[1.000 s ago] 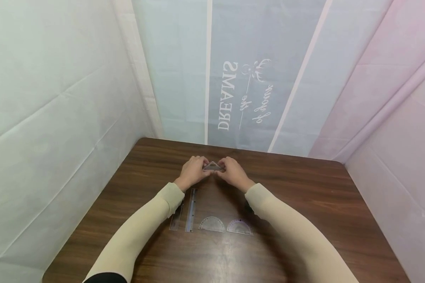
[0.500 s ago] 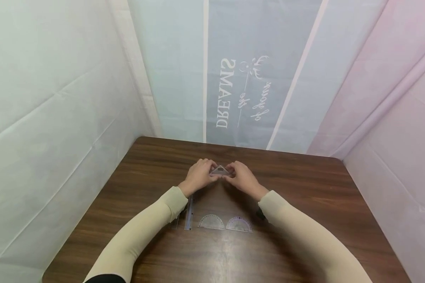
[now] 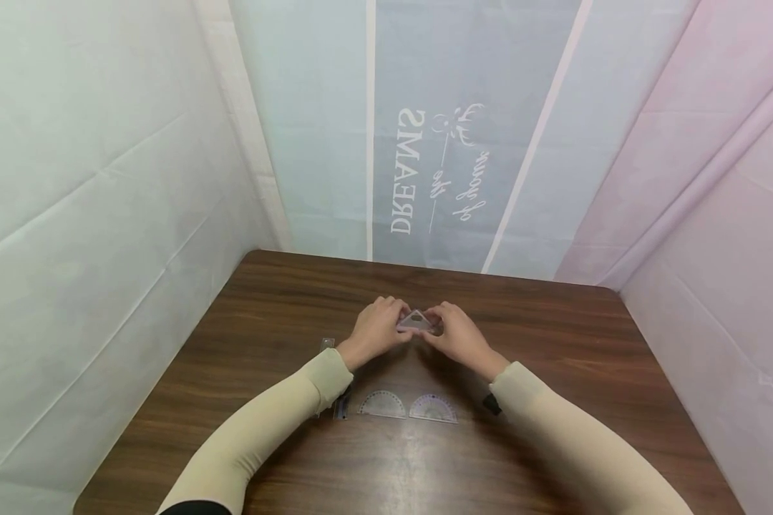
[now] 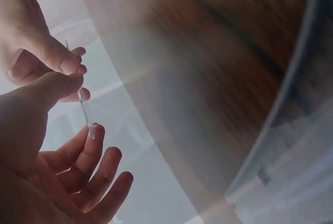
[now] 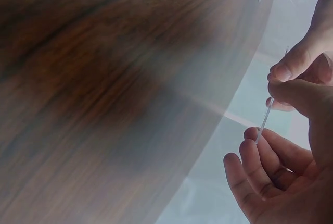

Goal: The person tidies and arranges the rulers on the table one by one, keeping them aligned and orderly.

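Note:
A clear triangular set square (image 3: 415, 326) is held up over the table, between both hands in the head view. My left hand (image 3: 378, 327) pinches its left corner, and my right hand (image 3: 462, 337) pinches its right corner. Seen nearly edge-on in the left wrist view, the set square (image 4: 87, 113) is a thin clear strip with the two thumbs close together on its near side. Fingertips touch its far edge in the right wrist view, where the set square (image 5: 264, 121) also looks thin.
Two clear protractors, a left one (image 3: 382, 405) and a purple-marked right one (image 3: 434, 409), lie side by side on the brown wooden table (image 3: 554, 343). Left of them, rulers (image 3: 341, 407) are partly covered by my left sleeve. Fabric walls (image 3: 322, 143) stand behind and at both sides.
Both hands have moved right and slightly toward me with the set square still between them. The left forearm now covers more of the rulers. The protractors have stayed in place.

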Demonstrator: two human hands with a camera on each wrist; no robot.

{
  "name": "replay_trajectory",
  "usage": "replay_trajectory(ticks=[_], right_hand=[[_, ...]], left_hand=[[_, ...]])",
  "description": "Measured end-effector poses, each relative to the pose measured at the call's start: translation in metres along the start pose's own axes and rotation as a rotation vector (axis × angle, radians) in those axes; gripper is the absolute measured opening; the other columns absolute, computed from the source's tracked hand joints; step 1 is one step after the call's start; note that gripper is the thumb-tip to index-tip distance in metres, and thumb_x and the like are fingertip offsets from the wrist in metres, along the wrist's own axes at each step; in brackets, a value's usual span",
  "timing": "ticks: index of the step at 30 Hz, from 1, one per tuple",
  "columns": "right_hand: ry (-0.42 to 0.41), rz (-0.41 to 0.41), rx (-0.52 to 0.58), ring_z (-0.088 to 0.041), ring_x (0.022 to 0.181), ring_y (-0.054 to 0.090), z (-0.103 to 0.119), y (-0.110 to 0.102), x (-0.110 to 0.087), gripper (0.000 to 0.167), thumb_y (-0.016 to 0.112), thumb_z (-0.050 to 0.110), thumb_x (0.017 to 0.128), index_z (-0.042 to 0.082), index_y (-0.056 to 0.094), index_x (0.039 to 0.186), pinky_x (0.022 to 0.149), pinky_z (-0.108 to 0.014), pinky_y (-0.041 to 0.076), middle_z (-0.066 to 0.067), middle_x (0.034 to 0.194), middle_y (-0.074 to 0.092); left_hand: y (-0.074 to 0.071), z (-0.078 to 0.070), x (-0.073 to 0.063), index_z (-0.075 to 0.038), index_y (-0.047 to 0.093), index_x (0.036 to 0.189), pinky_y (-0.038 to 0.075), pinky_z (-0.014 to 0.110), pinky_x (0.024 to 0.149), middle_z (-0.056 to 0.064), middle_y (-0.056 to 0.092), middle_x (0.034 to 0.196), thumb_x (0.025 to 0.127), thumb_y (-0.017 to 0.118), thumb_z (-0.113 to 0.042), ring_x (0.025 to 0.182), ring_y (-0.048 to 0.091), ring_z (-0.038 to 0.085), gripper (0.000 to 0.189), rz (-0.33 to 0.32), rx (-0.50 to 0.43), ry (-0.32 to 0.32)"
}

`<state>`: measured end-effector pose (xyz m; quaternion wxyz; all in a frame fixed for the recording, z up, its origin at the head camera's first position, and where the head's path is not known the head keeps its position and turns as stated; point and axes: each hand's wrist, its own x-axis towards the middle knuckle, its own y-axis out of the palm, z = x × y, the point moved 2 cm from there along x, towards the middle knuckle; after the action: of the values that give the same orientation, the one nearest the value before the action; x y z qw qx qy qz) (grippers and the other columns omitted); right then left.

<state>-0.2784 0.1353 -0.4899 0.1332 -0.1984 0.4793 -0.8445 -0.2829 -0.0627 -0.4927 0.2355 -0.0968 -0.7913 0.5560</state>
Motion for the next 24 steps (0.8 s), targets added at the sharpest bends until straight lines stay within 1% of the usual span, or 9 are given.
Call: replay_trajectory(ticks=[6, 14, 19, 24], right_hand=[[0.003, -0.009, 0.003, -0.019, 0.091, 0.063, -0.005, -0.006, -0.013, 0.039, 0.087, 0.023, 0.093, 0.001, 0.075, 0.123, 0.079, -0.04, 0.058, -0.003, 0.1, 0.066], [0.022, 0.0, -0.005, -0.018, 0.09, 0.064, -0.012, -0.013, -0.03, 0.037, 0.087, 0.023, 0.092, 0.003, 0.076, 0.121, 0.078, -0.04, 0.058, -0.001, 0.099, 0.066], [0.014, -0.005, -0.021, -0.016, 0.088, 0.062, -0.016, -0.017, -0.044, 0.035, 0.087, 0.024, 0.091, 0.004, 0.077, 0.118, 0.075, -0.037, 0.056, 0.0, 0.098, 0.066], [0.005, -0.012, -0.052, -0.014, 0.087, 0.058, -0.019, -0.019, -0.059, 0.036, 0.088, 0.026, 0.09, 0.005, 0.076, 0.118, 0.073, -0.035, 0.053, 0.001, 0.097, 0.065]], left_hand=[[0.003, -0.012, -0.001, -0.012, 0.074, 0.124, 0.055, 0.029, 0.079, -0.001, 0.071, 0.106, 0.094, 0.084, -0.045, 0.095, 0.062, 0.016, 0.046, 0.014, 0.002, 0.015], [0.008, -0.028, -0.006, -0.015, 0.074, 0.122, 0.054, 0.027, 0.08, -0.005, 0.069, 0.104, 0.094, 0.083, -0.05, 0.095, 0.061, 0.014, 0.045, 0.029, 0.015, 0.026], [0.013, -0.039, -0.009, -0.016, 0.074, 0.12, 0.053, 0.026, 0.077, -0.006, 0.07, 0.104, 0.092, 0.084, -0.053, 0.093, 0.061, 0.013, 0.047, 0.032, 0.004, 0.04], [0.015, -0.05, -0.013, -0.017, 0.075, 0.12, 0.053, 0.026, 0.079, -0.007, 0.073, 0.105, 0.091, 0.084, -0.055, 0.093, 0.061, 0.011, 0.049, 0.041, 0.003, 0.056]])
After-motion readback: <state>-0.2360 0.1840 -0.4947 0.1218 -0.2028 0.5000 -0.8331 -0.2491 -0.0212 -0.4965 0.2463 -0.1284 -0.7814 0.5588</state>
